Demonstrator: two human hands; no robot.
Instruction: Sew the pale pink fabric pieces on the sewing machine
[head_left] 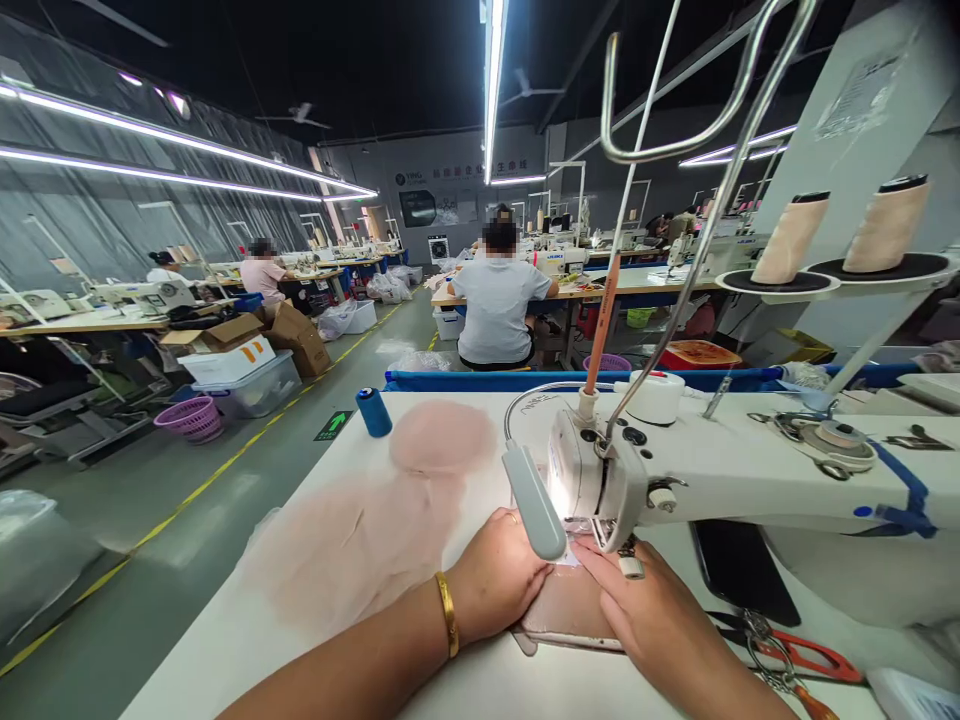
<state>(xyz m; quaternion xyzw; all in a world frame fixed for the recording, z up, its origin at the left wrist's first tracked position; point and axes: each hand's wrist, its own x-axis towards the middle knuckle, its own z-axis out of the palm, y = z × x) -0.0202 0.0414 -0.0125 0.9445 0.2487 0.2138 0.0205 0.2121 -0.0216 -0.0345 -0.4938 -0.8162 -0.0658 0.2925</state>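
A white sewing machine [720, 470] stands on the white table [247, 640] in front of me. My left hand [499, 580], with a gold bangle on the wrist, rests on a small pink fabric piece [566, 610] just left of the needle area, its fingers curled down onto the cloth. My right hand [649, 610] lies flat on the same piece, fingers stretched toward the presser foot [600, 535]. A small lamp [534, 500] on the machine partly hides my left fingertips.
A heap of sheer pink fabric [360, 540] lies at the left of the table, with a blue thread spool [373, 411] behind it. Orange-handled scissors [802, 660] lie at right. Two thread cones [840, 235] stand on the rack. Other people sew at benches beyond.
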